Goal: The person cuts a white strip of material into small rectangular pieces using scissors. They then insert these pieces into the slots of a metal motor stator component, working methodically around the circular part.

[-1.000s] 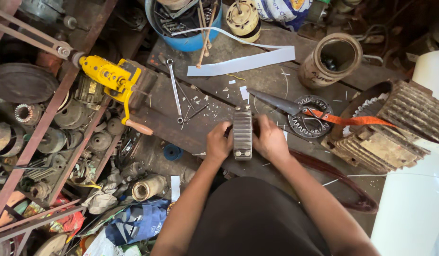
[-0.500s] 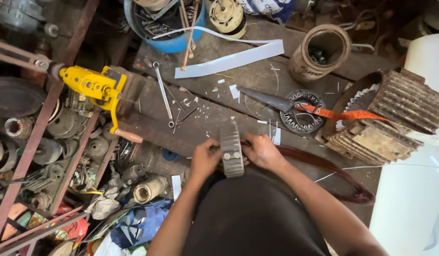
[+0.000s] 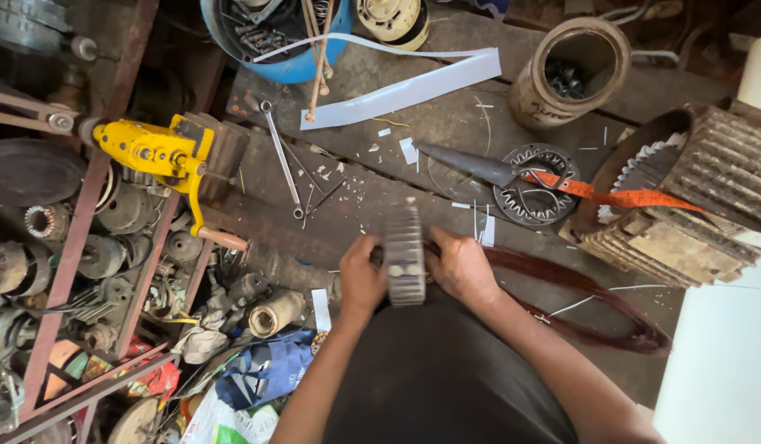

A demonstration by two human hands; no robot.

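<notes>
This is a cluttered motor-repair workshop: a worn, dark wooden tabletop [image 3: 372, 131] carries a long steel spanner [image 3: 282, 156] and a finned grey motor housing [image 3: 693, 197], a yellow hand-cranked winder [image 3: 154, 152] is clamped at its edge, and rusty motor parts [image 3: 60, 247] are piled beside it.

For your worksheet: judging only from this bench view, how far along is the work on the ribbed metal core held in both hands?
Looks done: strips have been cut, since a long pale sheet strip and small offcuts lie on the bench near the scissors.
In hand: the left hand and right hand grip the ribbed core from either side.
Left: the copper wire coil lies loose beside it; the large finned housing sits apart.
</notes>
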